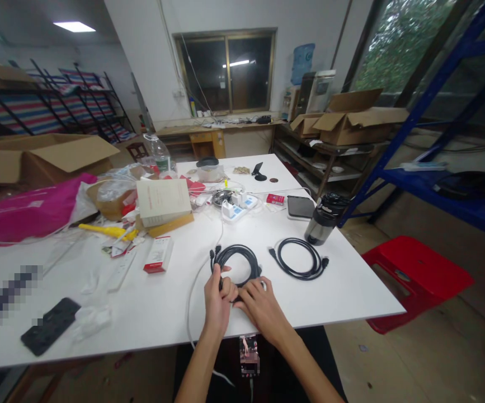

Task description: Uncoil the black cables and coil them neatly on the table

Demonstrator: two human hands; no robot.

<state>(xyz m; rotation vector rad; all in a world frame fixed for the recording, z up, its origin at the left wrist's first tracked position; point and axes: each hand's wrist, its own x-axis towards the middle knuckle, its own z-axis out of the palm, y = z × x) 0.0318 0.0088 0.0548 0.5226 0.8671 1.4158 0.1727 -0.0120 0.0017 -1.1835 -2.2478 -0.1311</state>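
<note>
A coiled black cable (248, 253) lies near the front edge of the white table, its plug ends showing at the upper left of the loop. My left hand (221, 291) is closed around the lower left of this coil, thumb pointing up. Beside it, my right hand (258, 296) has its fingers bent over the lower right of the coil and touches my left hand. What the fingertips pinch is partly hidden. To the right rests a second coiled black cable (298, 275), with connectors at both sides of its loop.
A steel and black flask (323, 221) and a dark tablet-like device (301, 207) stand behind the second coil. A white power strip (240, 210) with plugs sits mid-table. Left are a red-white box (158, 254), a black phone (51, 326) and clutter. A red stool (418, 274) is at right.
</note>
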